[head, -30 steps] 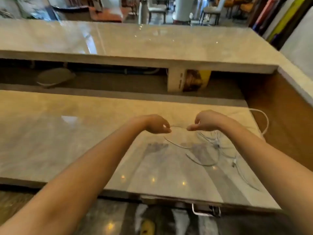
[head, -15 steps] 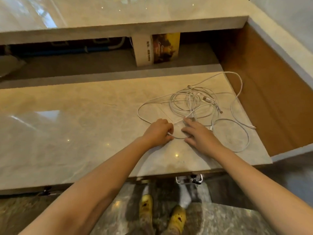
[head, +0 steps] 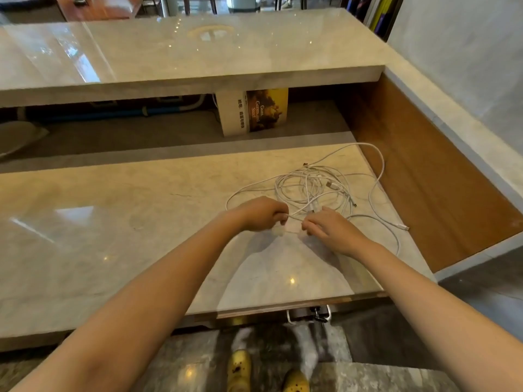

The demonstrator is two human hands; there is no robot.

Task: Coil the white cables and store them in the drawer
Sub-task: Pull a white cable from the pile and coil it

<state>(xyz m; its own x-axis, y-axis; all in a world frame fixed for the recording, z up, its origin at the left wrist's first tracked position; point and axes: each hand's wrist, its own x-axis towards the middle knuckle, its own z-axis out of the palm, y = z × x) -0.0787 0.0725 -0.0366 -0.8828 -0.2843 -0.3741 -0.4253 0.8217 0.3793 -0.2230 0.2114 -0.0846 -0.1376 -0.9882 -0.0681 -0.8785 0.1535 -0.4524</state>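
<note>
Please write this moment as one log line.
step: coiling not begun | left hand: pinching cable | right hand: pinching cable | white cables: tangled on counter | drawer: not opened

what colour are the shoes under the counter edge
Yellow, with dark spots; the shoes show at the bottom of the head view.
</note>
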